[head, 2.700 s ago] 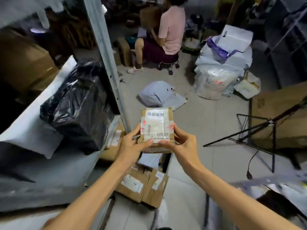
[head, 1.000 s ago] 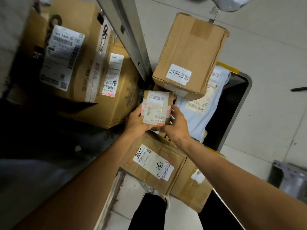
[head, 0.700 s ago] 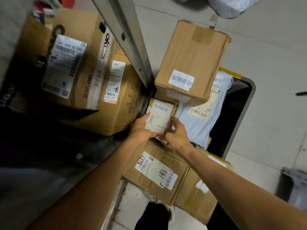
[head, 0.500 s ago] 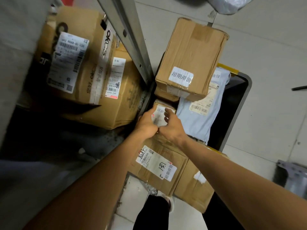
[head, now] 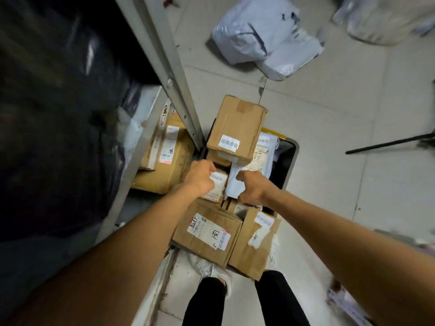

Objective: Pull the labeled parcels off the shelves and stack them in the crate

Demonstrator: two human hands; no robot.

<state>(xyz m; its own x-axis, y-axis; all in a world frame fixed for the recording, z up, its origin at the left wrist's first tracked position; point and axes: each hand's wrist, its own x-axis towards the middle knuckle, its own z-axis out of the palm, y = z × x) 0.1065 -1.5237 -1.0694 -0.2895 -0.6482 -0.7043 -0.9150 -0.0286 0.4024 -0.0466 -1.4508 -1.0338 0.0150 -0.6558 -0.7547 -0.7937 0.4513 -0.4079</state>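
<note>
The left hand (head: 200, 177) curls its fingers over the far left corner of the small parcel (head: 219, 185) and seems to clamp it there. The right hand (head: 253, 190) is balled up just right of it, above the pale mailer (head: 255, 161), and I cannot tell whether it pinches the mailer or holds nothing. The small parcel sits label-up in the middle of the crate (head: 286, 165), wedged between the big carton (head: 235, 130) on the far side and 2 near cartons (head: 207, 234), so this one looks as good as placed, with only the letting go left. By my count at least 5 labeled pieces lie in the crate, piled above its rim on the left, while the right side shows dark bare space. To the left, past the shelf upright (head: 169, 67), 2 labeled shelf cartons (head: 169, 156) wait on the low shelf, and a black bag (head: 58, 114) fills the shelf above them. I judge the task well under way but not finished, as those 2 have yet to come off. Grey floor bags (head: 266, 36) lie far off on the tiles.
</note>
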